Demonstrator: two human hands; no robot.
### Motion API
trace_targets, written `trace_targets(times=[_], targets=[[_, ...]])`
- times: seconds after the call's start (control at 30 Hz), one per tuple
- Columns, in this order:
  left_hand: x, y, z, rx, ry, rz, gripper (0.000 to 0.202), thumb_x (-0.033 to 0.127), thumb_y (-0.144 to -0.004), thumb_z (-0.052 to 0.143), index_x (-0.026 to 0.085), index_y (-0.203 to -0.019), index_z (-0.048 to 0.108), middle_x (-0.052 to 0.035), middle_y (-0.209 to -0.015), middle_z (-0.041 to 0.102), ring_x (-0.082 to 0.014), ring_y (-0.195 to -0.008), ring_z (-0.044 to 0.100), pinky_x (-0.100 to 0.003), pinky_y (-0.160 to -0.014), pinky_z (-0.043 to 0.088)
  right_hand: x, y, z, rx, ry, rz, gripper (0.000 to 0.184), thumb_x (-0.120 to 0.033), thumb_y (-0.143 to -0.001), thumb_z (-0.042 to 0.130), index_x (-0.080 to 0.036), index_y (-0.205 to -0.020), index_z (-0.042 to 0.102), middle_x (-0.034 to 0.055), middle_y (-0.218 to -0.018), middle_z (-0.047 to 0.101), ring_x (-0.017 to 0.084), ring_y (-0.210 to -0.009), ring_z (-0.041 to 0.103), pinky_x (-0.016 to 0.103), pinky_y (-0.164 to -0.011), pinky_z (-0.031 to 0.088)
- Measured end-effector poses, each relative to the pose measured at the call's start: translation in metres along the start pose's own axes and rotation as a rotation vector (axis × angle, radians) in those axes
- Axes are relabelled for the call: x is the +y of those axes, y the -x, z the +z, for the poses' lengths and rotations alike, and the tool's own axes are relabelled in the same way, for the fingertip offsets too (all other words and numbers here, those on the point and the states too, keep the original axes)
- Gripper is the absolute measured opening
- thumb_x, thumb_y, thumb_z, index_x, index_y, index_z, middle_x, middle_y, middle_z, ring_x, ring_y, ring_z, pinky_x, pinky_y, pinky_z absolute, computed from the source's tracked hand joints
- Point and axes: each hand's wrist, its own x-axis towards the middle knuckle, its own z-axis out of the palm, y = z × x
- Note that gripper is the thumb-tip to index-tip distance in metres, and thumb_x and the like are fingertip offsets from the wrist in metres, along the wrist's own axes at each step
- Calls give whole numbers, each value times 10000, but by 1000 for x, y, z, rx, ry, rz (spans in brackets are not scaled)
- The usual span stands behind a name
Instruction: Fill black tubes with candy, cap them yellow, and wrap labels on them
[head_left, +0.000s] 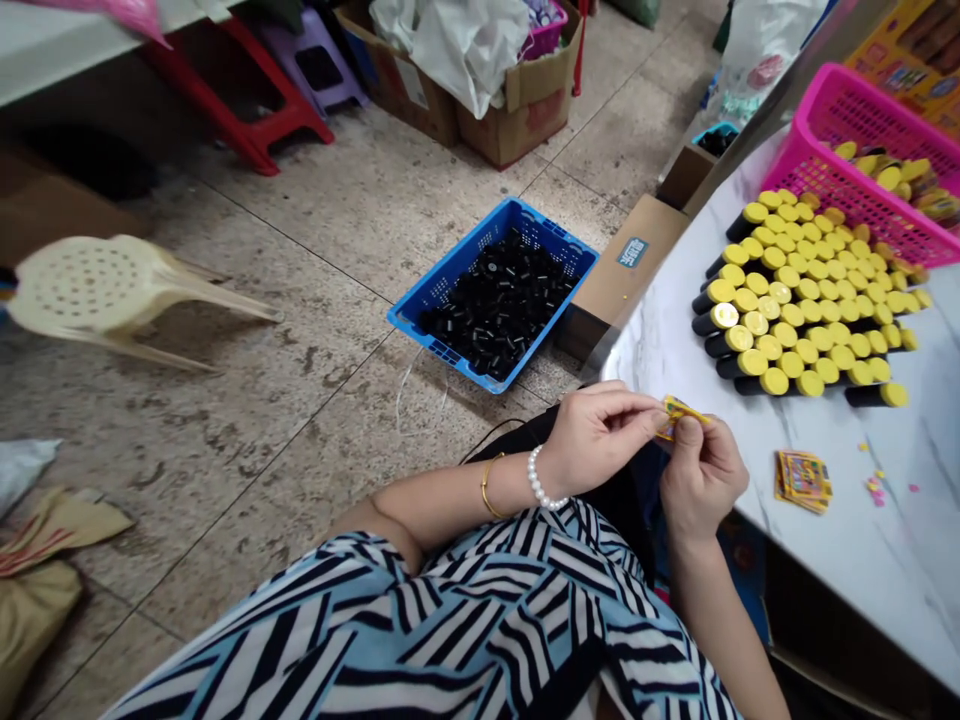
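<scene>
My left hand (pixel 600 435) and my right hand (pixel 701 475) meet at the edge of a white marble table (pixel 885 540). Both pinch a small yellow printed sticker (pixel 677 412) between their fingertips. A bracelet of white beads and a thin gold bangle circle my left wrist. A small stack of the same yellow stickers (pixel 803 480) lies on the table just right of my right hand. Farther back on the table, several black tubes with yellow caps (pixel 806 300) lie piled in rows.
A pink basket (pixel 825 170) holding more yellow-capped tubes stands at the table's far end. On the floor sit a blue crate of black parts (pixel 495 295), cardboard boxes (pixel 622 275), a tipped cream plastic stool (pixel 112 295) and a red stool (pixel 247 100).
</scene>
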Motion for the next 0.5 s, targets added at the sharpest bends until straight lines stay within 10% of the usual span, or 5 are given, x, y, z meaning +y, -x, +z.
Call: trace_targets(times=[0.37, 0.5], targets=[[-3, -6, -6, 52, 48, -82, 155, 325, -866, 817, 173, -887, 835, -87, -941, 782, -128, -698, 668, -238, -603, 545, -8, -10, -5, -209, 96, -232, 80, -187, -975, 651, -239, -934, 696, 18, -840, 663, 174, -777, 612, 332, -727, 491], [-1, -12, -9, 29, 8, -11, 108, 279, -844, 845, 175, -820, 825, -74, -887, 785, -159, -824, 726, -257, -754, 590, -12, -32, -41, 10, 266, -307, 135, -193, -903, 752, -224, -1034, 742, 54, -935, 689, 194, -858, 628, 341, -756, 497]])
